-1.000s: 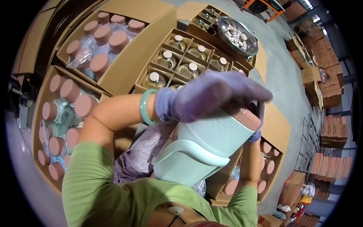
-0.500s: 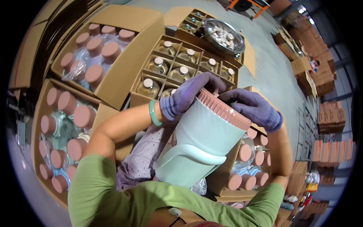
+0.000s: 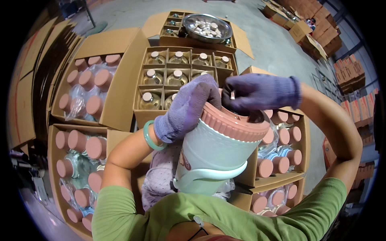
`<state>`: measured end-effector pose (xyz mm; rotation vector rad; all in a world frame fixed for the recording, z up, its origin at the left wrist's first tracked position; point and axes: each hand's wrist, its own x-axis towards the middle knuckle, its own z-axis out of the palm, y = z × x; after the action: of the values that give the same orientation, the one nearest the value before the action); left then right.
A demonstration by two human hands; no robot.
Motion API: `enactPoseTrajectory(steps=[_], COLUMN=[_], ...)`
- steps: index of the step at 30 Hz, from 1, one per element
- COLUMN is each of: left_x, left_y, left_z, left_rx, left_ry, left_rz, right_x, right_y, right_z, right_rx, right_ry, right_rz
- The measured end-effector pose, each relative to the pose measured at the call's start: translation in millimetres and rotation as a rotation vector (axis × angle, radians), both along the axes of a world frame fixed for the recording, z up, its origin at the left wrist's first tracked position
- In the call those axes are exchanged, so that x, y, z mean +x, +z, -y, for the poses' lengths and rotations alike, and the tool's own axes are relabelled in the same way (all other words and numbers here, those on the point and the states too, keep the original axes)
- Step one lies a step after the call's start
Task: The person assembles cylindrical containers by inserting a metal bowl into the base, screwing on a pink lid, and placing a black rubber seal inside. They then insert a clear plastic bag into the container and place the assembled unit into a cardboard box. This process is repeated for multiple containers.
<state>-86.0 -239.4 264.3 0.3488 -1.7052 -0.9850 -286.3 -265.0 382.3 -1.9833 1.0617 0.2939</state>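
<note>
A large pale turquoise insulated jug [image 3: 219, 148] with a side handle and a ribbed pink collar [image 3: 233, 126] leans against my front. My left hand [image 3: 191, 102], in a purple glove, is closed over the collar's left edge. My right hand [image 3: 253, 92], gloved alike, has its fingers curled together over the jug's top. A small pale bit shows at its fingertips, too little to name. Part of the top lies hidden behind both hands. Under the jug a spotted lilac cloth [image 3: 161, 176] covers my lap.
Ahead stands a divided carton [image 3: 138, 90] of glass bottles with pale caps. Behind it a metal bowl [image 3: 189, 35] of small caps rests on another carton. Open cartons of pink-lidded jugs flank me, one at left [image 3: 116, 96], one at right [image 3: 303, 148]. Flattened cardboard [image 3: 24, 100] leans far left.
The jug now stands more upright, its top turned more toward view. My right hand has lifted from the collar's right edge to over the top, elbow raised. My left hand stays on the collar.
</note>
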Motion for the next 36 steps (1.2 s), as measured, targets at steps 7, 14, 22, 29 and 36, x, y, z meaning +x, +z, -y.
enactPoseTrajectory(steps=[7,14,22,29,36], left_x=[14.7,16.4,-0.6,41.7,46.8], left_y=[2.7,-0.9,12.2,3.6,-4.1], left_z=[-0.5,-6.7,-17.1,-1.7,0.4], left_rx=[0.135,0.125,0.362,0.253,0.235], left_ry=[-0.268,-0.136,0.179,-0.016,-0.103], left_rz=[-0.117,-0.157,0.099,-0.2,-0.286], right_x=[-9.4,7.0,26.9,-51.2,-55.9], right_y=[-1.2,-6.1,-8.5,-78.4,-236.5], right_z=[-12.7,-26.5,-28.0,-37.6,-148.4], right_rx=[-0.029,-0.353,-0.489,-0.159,0.072], right_ry=[0.228,0.224,0.127,-0.461,0.093], right_rz=[0.261,0.007,-0.39,0.113,0.044])
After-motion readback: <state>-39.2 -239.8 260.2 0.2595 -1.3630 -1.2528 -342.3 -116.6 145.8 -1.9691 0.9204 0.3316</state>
